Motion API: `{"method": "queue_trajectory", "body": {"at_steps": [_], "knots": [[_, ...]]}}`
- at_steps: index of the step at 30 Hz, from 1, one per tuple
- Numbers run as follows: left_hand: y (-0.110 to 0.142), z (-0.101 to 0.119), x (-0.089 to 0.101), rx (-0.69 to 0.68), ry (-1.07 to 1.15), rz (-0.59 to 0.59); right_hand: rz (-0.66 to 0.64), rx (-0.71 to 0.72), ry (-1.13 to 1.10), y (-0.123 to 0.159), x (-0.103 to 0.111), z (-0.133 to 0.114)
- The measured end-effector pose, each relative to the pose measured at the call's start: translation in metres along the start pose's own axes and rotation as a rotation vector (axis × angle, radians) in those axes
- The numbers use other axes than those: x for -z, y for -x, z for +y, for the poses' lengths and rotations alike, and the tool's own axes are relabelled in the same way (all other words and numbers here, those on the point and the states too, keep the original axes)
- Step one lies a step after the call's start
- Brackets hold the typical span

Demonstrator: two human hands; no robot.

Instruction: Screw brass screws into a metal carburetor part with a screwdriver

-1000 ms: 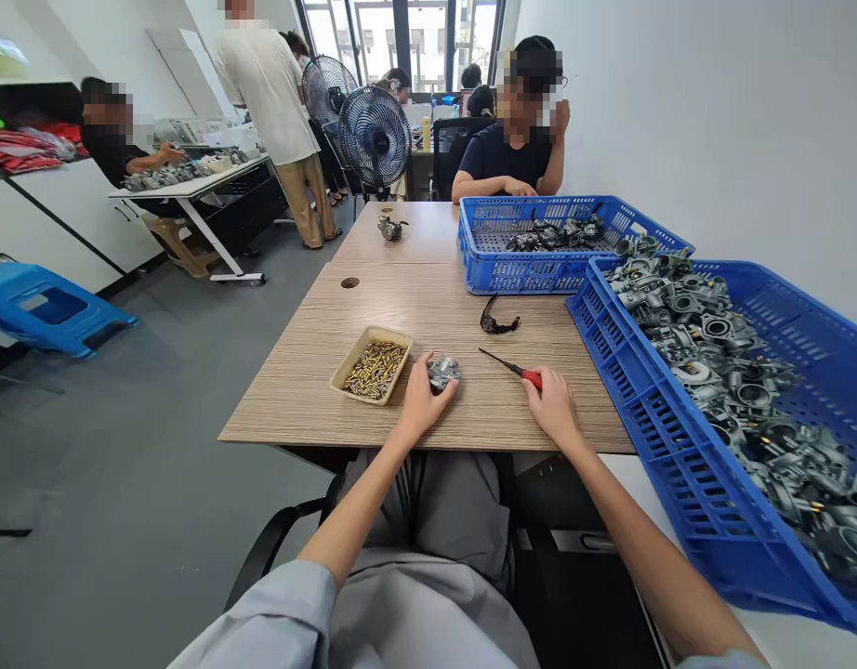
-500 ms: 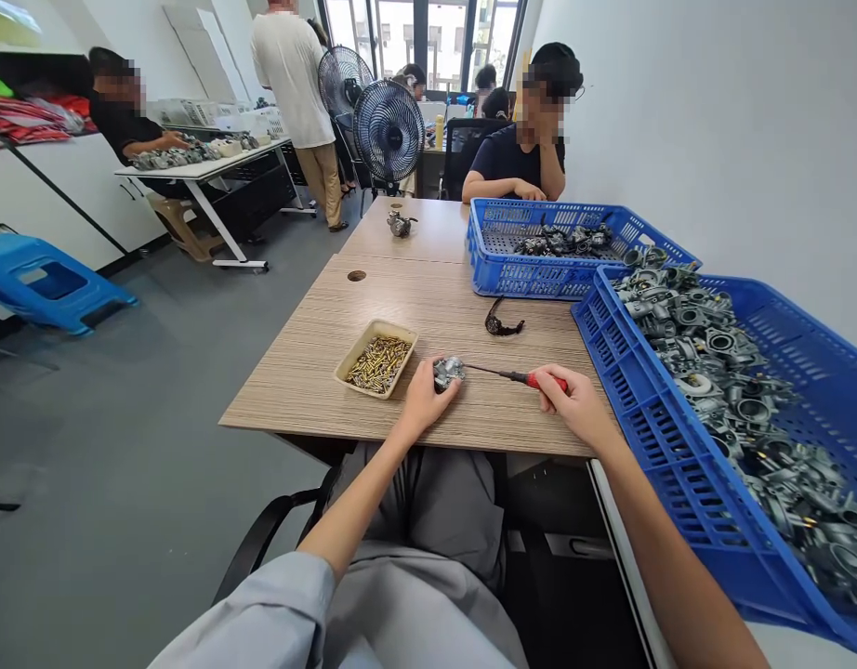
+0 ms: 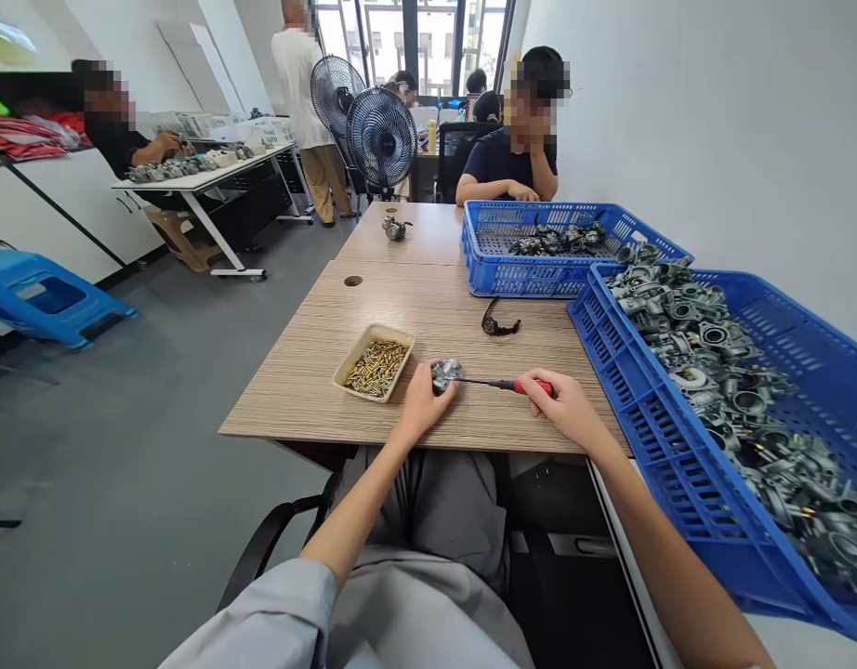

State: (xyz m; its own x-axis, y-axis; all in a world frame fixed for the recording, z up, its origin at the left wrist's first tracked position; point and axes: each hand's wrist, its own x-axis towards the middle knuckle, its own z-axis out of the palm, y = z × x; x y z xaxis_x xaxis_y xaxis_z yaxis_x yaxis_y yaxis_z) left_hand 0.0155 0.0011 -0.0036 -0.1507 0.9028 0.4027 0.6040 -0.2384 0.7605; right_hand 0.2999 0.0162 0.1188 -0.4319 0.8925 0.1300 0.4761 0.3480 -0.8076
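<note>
My left hand (image 3: 423, 401) is closed around a silver metal carburetor (image 3: 448, 371), holding it against the table near the front edge. In my right hand (image 3: 558, 405) is a screwdriver (image 3: 504, 383) with a red and black handle. Its long shaft points left, and the tip meets the carburetor's right side; the exact contact spot is too small to make out. Just left of my left hand stands a cream tray (image 3: 342, 379) filled with small brass-coloured parts (image 3: 378, 368). A black wristwatch (image 3: 496, 325) lies beyond the screwdriver.
A blue crate (image 3: 652, 446) heaped with metal carburetors (image 3: 714, 339) stands at my right. Behind it, another blue crate (image 3: 519, 279) holds darker parts. One more carburetor (image 3: 396, 229) sits at the table's far end. A person (image 3: 516, 167) sits opposite, near standing fans (image 3: 381, 137).
My right hand has moved slightly left with the screwdriver, bringing its tip lower on the carburetor's right side. My left hand keeps its hold. The standing person in the background has shifted right.
</note>
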Motion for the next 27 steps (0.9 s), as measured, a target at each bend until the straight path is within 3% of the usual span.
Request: {"method": "queue_trajectory", "body": {"at_steps": [11,16,22,27], "knots": [[0.001,-0.004,-0.001,-0.042,0.021,0.01,0.094,0.091,0.266,0.011,-0.005,-0.006],[0.002,0.0,-0.001,-0.081,-0.023,0.04,-0.009,0.122,0.283,0.019,-0.003,-0.012],[0.002,0.002,-0.002,-0.054,-0.164,0.168,-0.037,0.091,0.263,0.016,-0.012,0.008],[0.002,0.003,-0.001,0.008,-0.124,0.228,0.037,0.097,0.146,0.013,-0.031,0.026]]}}
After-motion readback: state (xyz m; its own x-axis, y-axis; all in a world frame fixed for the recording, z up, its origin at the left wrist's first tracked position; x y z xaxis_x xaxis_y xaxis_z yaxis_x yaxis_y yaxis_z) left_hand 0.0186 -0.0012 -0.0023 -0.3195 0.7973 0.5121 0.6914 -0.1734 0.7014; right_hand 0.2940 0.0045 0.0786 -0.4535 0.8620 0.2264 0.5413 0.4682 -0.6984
